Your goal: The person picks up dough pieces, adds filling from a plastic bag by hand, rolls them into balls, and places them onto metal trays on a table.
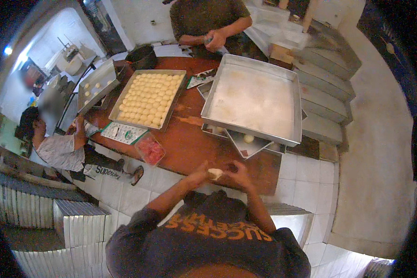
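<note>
Over the near edge of the brown table (197,134), a small piece of pale dough (214,174) sits between my two hands. My left hand (198,176) is closed on the dough. Its fingers bend round the left side. My right hand (239,176) meets the dough from the other side with curled fingers; a dark spot shows among them, too small to name. Ahead and to the left are a clear tub of red filling (149,148) and a metal tray (166,121) with rows of round dough balls (148,99).
A large flour-dusted tray (255,99) rests on smaller trays, one holding a dough ball (249,138). Across the table stands a person (208,21), hands together. Another person (58,148) works at left beside a tilted tray (97,88). Stacked trays (81,222) stand lower left; steps (324,88) rise right.
</note>
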Tool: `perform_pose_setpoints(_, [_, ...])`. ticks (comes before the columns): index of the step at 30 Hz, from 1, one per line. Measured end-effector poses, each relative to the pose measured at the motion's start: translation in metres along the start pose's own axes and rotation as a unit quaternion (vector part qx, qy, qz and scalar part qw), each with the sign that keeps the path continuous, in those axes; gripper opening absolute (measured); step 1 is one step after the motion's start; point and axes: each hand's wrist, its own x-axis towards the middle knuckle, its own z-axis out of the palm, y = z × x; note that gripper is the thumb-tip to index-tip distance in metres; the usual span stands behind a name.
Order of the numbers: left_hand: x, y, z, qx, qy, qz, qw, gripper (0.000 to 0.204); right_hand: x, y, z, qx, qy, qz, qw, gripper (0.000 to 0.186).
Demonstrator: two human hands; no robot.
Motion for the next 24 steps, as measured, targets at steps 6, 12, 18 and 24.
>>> perform_pose_setpoints(6, [0.059,-0.039,-0.100,0.519,0.164,0.137,0.828,0.033,-0.039,-0.001,-0.037,0.099,0.069,0.077,0.990,0.035])
perform_pose_setpoints(12, [0.055,-0.068,-0.089,0.618,0.237,0.215,0.718,0.020,-0.058,0.037,-0.040,0.074,0.079,0.127,0.986,0.036])
perform_pose_setpoints(18, [0.041,0.003,-0.066,0.480,0.261,0.010,0.837,0.028,0.003,0.011,0.000,0.019,-0.019,0.014,1.000,0.045])
perform_pose_setpoints(24, [-0.011,-0.055,-0.096,0.286,0.334,0.183,0.879,0.029,0.084,-0.055,0.092,-0.102,-0.068,-0.060,0.991,0.102])
